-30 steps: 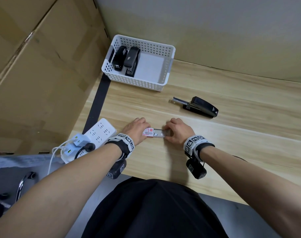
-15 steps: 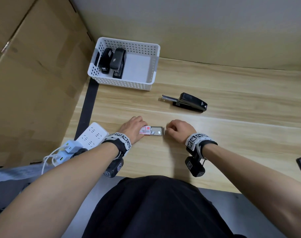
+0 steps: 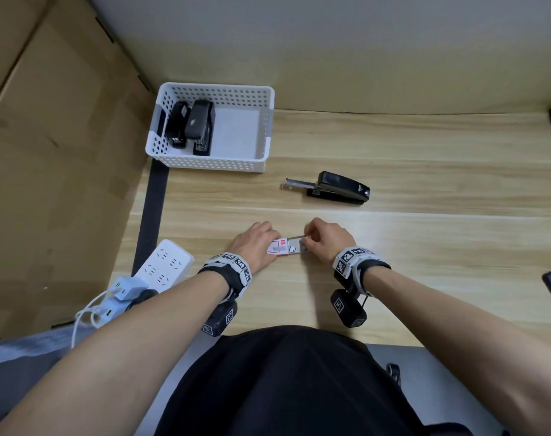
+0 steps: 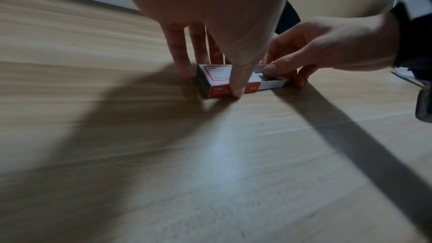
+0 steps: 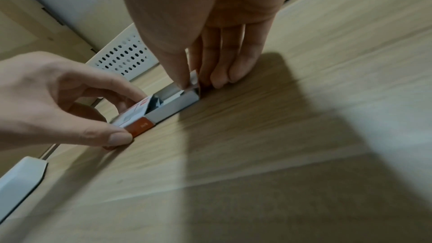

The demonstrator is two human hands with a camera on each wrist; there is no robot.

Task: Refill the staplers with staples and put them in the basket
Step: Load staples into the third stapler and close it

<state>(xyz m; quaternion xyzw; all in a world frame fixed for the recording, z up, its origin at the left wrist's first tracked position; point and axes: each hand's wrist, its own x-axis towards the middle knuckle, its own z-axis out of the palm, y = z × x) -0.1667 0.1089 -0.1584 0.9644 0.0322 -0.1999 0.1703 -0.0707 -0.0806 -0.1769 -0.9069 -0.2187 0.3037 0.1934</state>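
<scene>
Now my left hand (image 3: 255, 243) grips the staple box (image 3: 278, 247) on the surface (image 3: 425, 247); my right hand (image 3: 326, 239) pinches a staple strip (image 3: 297, 236) from its tray. The open stapler (image 3: 340, 191) lies at one o'clock, long axis left-right, nearer my right hand.

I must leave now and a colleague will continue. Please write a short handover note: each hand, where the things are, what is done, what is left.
Left hand: holds the red-and-white staple box down on the wooden table.
Right hand: fingers pinch a strip of staples at the pulled-out tray.
Done: two black staplers lie in the white basket.
Left: the third stapler lies on the table with its magazine slid out; load the strip, close it, put it in the basket.
</scene>
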